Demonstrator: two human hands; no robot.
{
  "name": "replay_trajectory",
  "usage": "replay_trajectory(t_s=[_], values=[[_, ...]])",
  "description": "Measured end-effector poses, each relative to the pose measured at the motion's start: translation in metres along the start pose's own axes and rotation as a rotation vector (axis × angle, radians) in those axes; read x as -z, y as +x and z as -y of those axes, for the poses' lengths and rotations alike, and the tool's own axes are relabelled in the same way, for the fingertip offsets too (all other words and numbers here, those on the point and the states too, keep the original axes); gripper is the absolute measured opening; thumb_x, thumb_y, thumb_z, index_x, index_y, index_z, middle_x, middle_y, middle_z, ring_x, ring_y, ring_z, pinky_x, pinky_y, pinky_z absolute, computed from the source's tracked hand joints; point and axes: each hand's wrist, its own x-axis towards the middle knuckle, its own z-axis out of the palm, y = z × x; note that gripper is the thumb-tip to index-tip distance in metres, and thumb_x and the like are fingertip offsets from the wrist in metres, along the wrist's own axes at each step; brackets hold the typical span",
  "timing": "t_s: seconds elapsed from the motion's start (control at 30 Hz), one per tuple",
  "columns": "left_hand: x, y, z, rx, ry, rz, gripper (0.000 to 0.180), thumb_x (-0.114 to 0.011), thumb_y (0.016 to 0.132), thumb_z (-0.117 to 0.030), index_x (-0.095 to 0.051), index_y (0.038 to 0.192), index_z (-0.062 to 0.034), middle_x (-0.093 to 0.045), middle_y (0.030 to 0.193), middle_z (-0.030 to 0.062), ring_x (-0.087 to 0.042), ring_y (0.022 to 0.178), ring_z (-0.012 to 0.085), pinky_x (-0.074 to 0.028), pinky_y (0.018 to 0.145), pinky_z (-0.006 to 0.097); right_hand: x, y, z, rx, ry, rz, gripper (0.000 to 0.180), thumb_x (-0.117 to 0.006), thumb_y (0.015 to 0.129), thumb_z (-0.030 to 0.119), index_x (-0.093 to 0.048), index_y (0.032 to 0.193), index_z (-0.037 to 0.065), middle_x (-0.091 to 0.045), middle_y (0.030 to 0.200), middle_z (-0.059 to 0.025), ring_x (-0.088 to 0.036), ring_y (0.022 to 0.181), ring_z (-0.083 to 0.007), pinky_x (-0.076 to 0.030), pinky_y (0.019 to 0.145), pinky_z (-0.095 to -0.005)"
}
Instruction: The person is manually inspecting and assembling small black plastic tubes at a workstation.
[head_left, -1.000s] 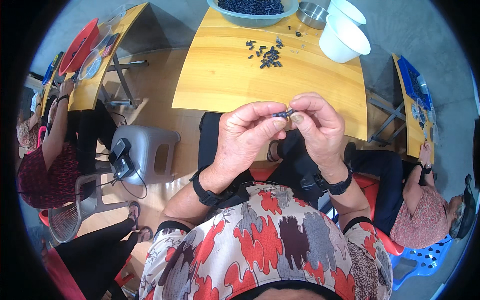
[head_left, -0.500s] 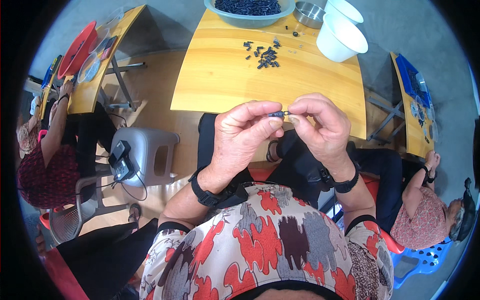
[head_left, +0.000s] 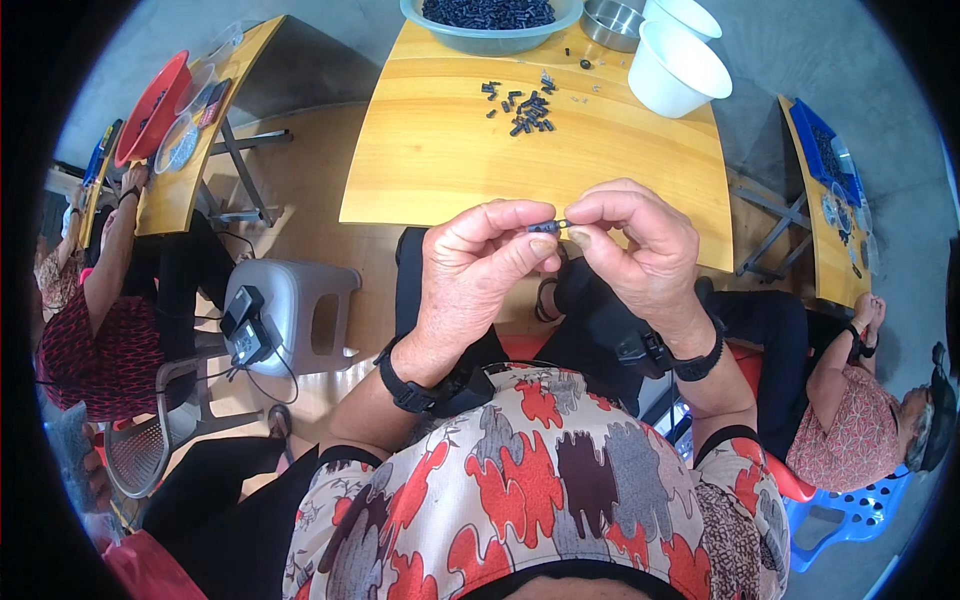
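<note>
Clamping dark part [head_left: 543, 228] with left hand [head_left: 476, 262], right hand [head_left: 642, 250]; seemingly above table edge [head_left: 380, 220], room toward pile [head_left: 533, 112].

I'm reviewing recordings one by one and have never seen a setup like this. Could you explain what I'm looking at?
There is no machine here, just a person's bare left hand and right hand. The view comes from the left of two fisheye cameras worn on the head, looking down, so straight edges bend and the patterned shirt fills the bottom.

The fingertips of both hands pinch a small dark piece, one hand at each end; its details are too small to tell. Beyond, on the wooden table, lie a loose pile of dark pieces, a pale basin of similar ones, a metal bowl and white tubs.
</note>
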Motion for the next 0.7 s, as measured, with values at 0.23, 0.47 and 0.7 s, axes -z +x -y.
replay_trajectory(t_s=[0.23, 0.47, 0.7], values=[[0.001, 0.000, 0.003, -0.003, 0.006, 0.002, 0.020, -0.061, 0.084, 0.003, -0.061, 0.104, 0.0031, -0.065, 0.086, 0.0093, -0.063, 0.072, 0.0117, -0.054, 0.067, 0.024, 0.003, 0.004, 0.003, -0.011, -0.050, 0.058, 0.014, -0.064, 0.075, -0.005, -0.064, 0.087, 0.002, -0.063, 0.079, -0.0059, -0.062, 0.067, -0.0109, -0.050, 0.059, -0.0213], [0.000, -0.001, 0.008, -0.010, -0.040, -0.022, 0.019, -0.060, 0.084, 0.002, -0.061, 0.103, 0.0037, -0.065, 0.086, 0.0099, -0.063, 0.071, 0.0120, -0.053, 0.066, 0.023, -0.004, -0.002, 0.001, -0.269, 0.197, -0.015, 0.011, -0.061, 0.078, -0.004, -0.064, 0.088, 0.000, -0.063, 0.080, -0.0034, -0.061, 0.069, -0.0067, -0.050, 0.061, -0.0193], [-0.001, -0.002, 0.011, -0.018, -0.032, -0.041, 0.019, -0.060, 0.084, 0.003, -0.062, 0.102, 0.0045, -0.066, 0.086, 0.0113, -0.064, 0.071, 0.0131, -0.054, 0.066, 0.023, -0.003, -0.005, 0.001, -0.327, 0.213, 0.019, 0.011, -0.059, 0.079, -0.004, -0.064, 0.088, 0.000, -0.064, 0.081, -0.0031, -0.061, 0.072, -0.0057, -0.049, 0.063, -0.0187]])
